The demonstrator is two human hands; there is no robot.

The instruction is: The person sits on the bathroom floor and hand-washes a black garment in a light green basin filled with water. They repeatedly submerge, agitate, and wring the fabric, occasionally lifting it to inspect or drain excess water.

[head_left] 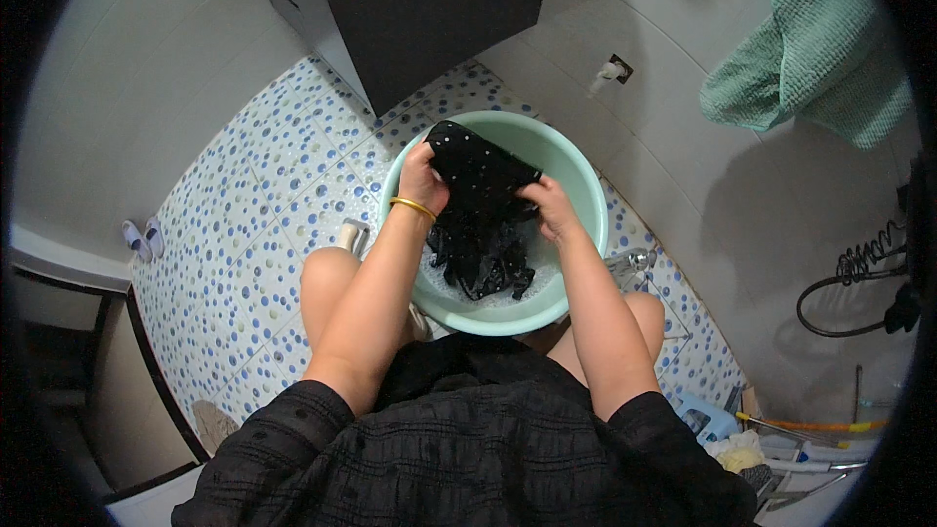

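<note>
Between my two hands a black cloth garment with small white dots (478,171) is spread out, its lower part hanging bunched into soapy water. My left hand (424,182), with a gold bangle at the wrist, grips its left edge. On the other side my right hand (551,209) pinches the garment's right edge. Under both hands stands a round pale green basin (593,166), with foam on the water near its front. The garment's exact kind cannot be made out.
A dark cabinet (420,20) juts out beyond the basin. On the right wall are a small tap (612,71), a green towel (810,49) and a coiled black cord (869,259). Small slippers (143,238) lie far left on the dotted tile floor (244,224).
</note>
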